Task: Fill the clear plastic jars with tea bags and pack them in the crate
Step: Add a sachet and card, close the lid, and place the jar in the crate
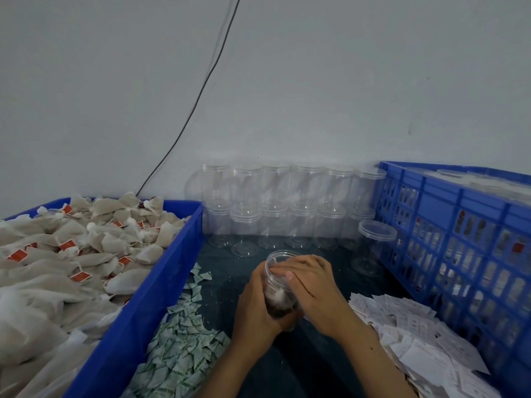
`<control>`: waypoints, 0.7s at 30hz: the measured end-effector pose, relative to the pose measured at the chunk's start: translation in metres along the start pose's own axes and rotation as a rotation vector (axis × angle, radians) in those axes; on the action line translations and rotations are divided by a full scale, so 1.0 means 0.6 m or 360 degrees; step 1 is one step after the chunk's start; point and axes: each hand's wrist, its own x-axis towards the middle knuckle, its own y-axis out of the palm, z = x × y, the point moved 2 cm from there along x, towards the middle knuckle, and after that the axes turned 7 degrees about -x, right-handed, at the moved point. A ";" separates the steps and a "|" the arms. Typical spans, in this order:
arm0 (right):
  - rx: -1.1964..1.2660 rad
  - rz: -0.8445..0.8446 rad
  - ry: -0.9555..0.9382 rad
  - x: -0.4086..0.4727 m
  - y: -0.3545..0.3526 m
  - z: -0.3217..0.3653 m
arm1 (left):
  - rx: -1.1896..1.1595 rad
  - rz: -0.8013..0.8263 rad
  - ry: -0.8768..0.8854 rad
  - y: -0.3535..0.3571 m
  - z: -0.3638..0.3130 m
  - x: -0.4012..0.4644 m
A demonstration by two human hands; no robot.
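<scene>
Left hand grips a part-filled jar; right hand presses flat-fingered into its mouth. Empty jars wait (crate already holds some).

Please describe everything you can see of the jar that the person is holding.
The jar is clear plastic, round, with a wide open mouth and no lid. It is tilted, mouth pointing away from the person, above the dark surface. Tea bags fill its lower part. The left hand grips its side and base; the right hand lies over its mouth, fingers on the rim.
</scene>
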 end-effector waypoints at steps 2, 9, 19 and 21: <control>0.0147 -0.0005 0.0002 0.000 -0.001 0.001 | -0.0022 -0.0009 -0.0002 0.001 -0.002 0.000; 0.0725 -0.0580 0.0641 -0.013 -0.008 -0.057 | -0.0121 -0.0210 -0.0152 -0.008 0.015 -0.001; 0.0056 0.0396 0.0981 -0.059 0.079 -0.116 | -0.0093 -0.0335 -0.0100 -0.017 0.013 -0.003; 0.0115 0.0298 0.0954 -0.056 0.068 -0.114 | -0.0064 -0.0304 -0.0057 -0.016 0.011 -0.003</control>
